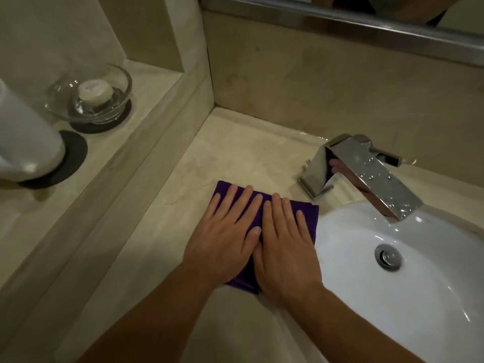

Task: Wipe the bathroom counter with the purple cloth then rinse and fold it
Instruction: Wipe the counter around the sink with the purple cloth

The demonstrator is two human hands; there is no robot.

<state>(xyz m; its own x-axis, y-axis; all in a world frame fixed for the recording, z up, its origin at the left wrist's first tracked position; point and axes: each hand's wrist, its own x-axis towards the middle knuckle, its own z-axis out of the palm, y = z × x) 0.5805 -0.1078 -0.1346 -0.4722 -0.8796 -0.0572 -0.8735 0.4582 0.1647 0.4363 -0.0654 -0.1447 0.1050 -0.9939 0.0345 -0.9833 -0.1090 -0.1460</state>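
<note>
The purple cloth [310, 214] lies flat on the beige marble counter [230, 155], just left of the white sink [408, 289]. It looks folded into a compact rectangle. My left hand [225, 237] presses on its left half with straight, spread fingers. Beside it, my right hand [285, 247] lies flat on the right half, fingers straight and close together. The two hands touch at their inner edges and hide most of the cloth.
A chrome faucet [366, 171] with water drops juts over the sink at the right. On a raised ledge to the left stand a glass soap dish [90, 96] with a round soap and a white container [23, 134] on a dark coaster. A mirror edge runs along the top.
</note>
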